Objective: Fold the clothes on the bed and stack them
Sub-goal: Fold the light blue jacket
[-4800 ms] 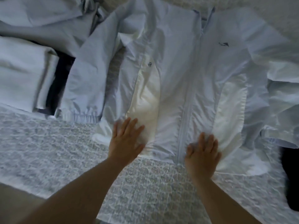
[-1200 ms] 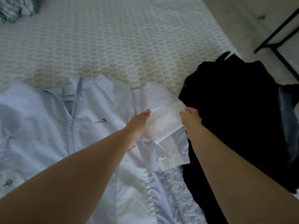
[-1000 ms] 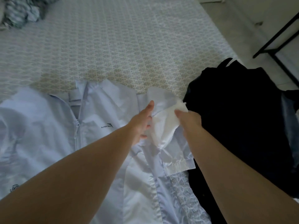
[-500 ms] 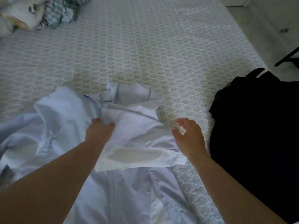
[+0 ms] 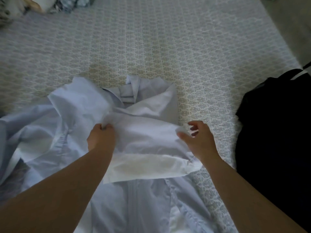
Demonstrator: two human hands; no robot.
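Observation:
A pale blue zip-up jacket [image 5: 139, 199] lies front-up on the patterned bedspread [image 5: 168, 39]. Its right sleeve [image 5: 146, 137] is folded across the chest, the white cuff end lying toward the middle. My left hand [image 5: 101, 138] grips a bunch of the jacket's fabric at the inner end of that fold. My right hand [image 5: 200, 140] hovers at the sleeve's outer fold edge, fingers loosely spread, thumb just touching the cloth. The left side of the jacket [image 5: 38, 132] is rumpled and spread out.
A black garment [image 5: 276, 132] lies heaped at the right, close to the bed's edge. Crumpled patterned cloth [image 5: 50, 4] sits at the far left corner. Bare floor [image 5: 294, 22] shows beyond the bed's right edge.
The right sleeve has been folded over onto the jacket's chest. My right hand has let go of the sleeve and opened; my left hand now bunches fabric. The view swung left.

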